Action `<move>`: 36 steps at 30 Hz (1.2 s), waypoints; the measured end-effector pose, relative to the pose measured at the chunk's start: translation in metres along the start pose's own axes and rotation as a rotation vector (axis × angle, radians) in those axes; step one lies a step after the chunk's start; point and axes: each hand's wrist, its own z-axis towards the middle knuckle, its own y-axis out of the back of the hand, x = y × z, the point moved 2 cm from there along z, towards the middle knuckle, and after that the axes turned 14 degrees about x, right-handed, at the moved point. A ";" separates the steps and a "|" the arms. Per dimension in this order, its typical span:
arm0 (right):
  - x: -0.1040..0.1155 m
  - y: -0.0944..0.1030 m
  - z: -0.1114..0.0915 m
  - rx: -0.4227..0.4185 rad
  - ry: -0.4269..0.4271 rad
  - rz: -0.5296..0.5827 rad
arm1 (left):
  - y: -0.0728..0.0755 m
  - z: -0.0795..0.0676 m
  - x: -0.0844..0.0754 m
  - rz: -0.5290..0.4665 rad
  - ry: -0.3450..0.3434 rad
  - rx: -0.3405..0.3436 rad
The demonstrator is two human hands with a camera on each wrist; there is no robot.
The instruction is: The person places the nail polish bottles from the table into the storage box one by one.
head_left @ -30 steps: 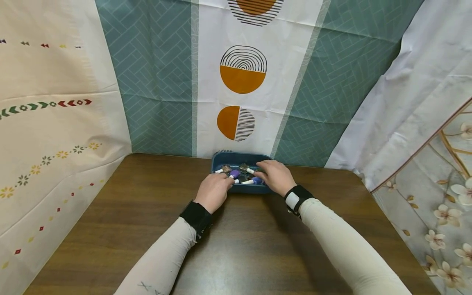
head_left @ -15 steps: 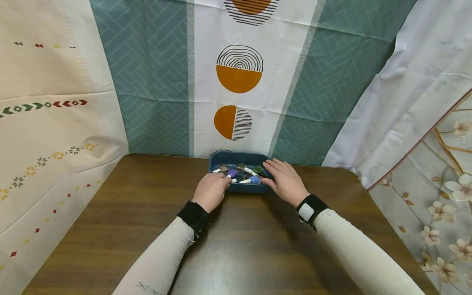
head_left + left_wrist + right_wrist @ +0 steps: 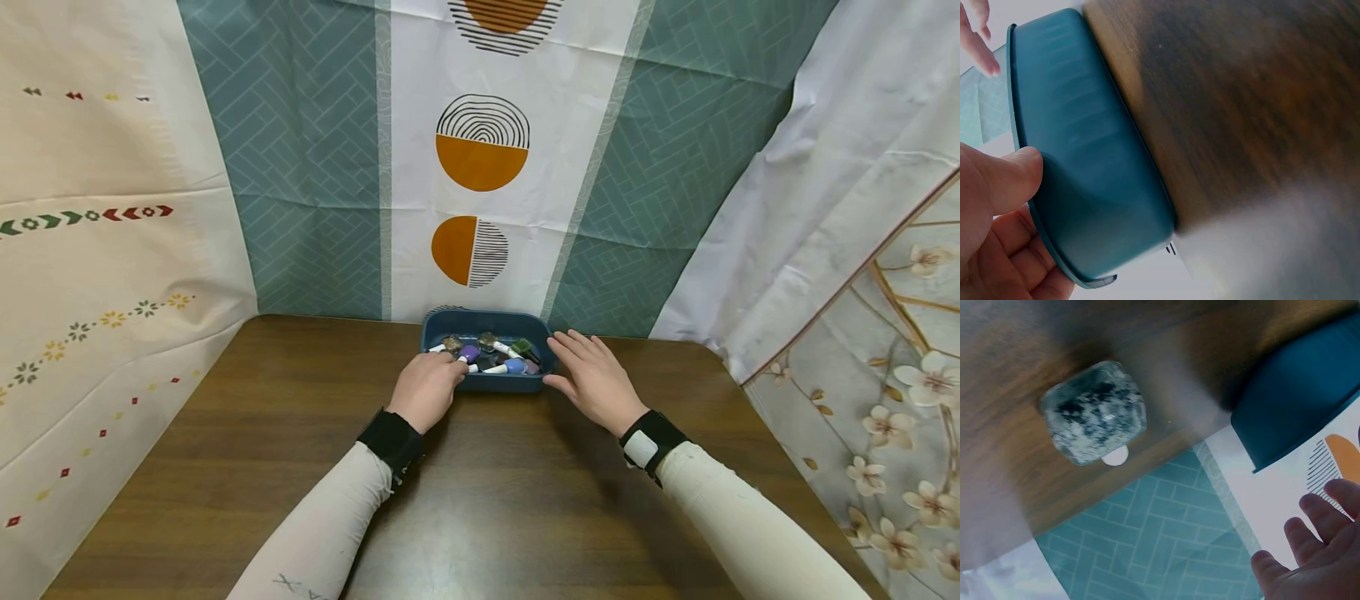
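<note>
At the table's far edge stands a dark blue-green plastic bin [image 3: 498,383]. My left hand [image 3: 423,390] grips its near rim at the left; in the left wrist view the thumb [image 3: 1025,169] presses the outer wall and the fingers curl behind the rim. Inside lie several small white-capped bottles, resembling nail polish, among them purple [image 3: 469,353], blue [image 3: 515,366] and green [image 3: 522,345] ones. My right hand [image 3: 596,379] is spread beside the bin's right end, holding nothing. The right wrist view shows a glassy, marbled grey-green piece [image 3: 1094,414] with a white round part; the head view does not show it.
The brown wooden table [image 3: 480,500] reaches toward me. Patterned cloth [image 3: 322,167] hangs right behind the bin. More cloth hangs along the left [image 3: 112,292] and the right [image 3: 885,400] of the table.
My right hand has come out of the bin and moved right, its fingers spreading. A green bottle in the bin has come into sight. The left hand keeps its grip on the rim.
</note>
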 end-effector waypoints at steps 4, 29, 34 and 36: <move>-0.003 -0.002 -0.008 0.022 -0.022 0.012 | -0.001 0.000 0.000 -0.008 0.000 0.001; -0.026 -0.015 -0.052 0.065 -0.096 0.016 | -0.002 0.001 0.000 -0.025 0.014 -0.005; -0.030 -0.019 -0.059 0.083 -0.108 0.020 | -0.001 0.001 0.000 -0.022 0.020 0.019; -0.031 -0.020 -0.061 0.085 -0.111 0.017 | -0.001 0.001 0.000 -0.021 0.018 0.018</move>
